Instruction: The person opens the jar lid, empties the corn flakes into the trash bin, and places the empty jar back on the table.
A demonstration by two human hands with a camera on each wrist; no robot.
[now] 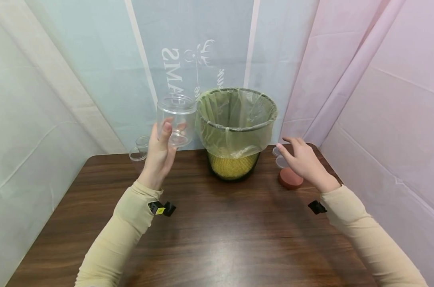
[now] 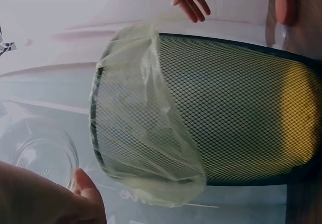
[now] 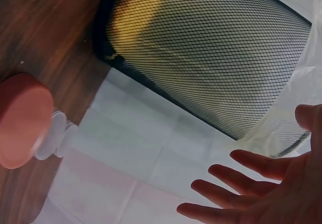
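Observation:
My left hand [image 1: 158, 153] grips a clear, lidless jar [image 1: 182, 109] in the air, just left of the waste bin's rim. The thumb lies on the jar's near side, and fingers show through its clear wall. In the left wrist view the jar's round base [image 2: 43, 153] faces the camera. At the right, my right hand [image 1: 303, 161] hovers with spread fingers and nothing in them. It is beside a reddish-brown round lid [image 1: 290, 178] and two clear discs [image 1: 281, 162]. The mesh waste bin [image 1: 233, 161] wears a pale yellow plastic liner [image 1: 235, 143] folded over its rim.
Two clear jars [image 1: 138, 153] stand at the table's back left, partly behind my left hand. The bin stands at the back edge of the dark wooden table [image 1: 217, 231]. Pale fabric curtains [image 1: 95, 79] close in behind and on both sides.

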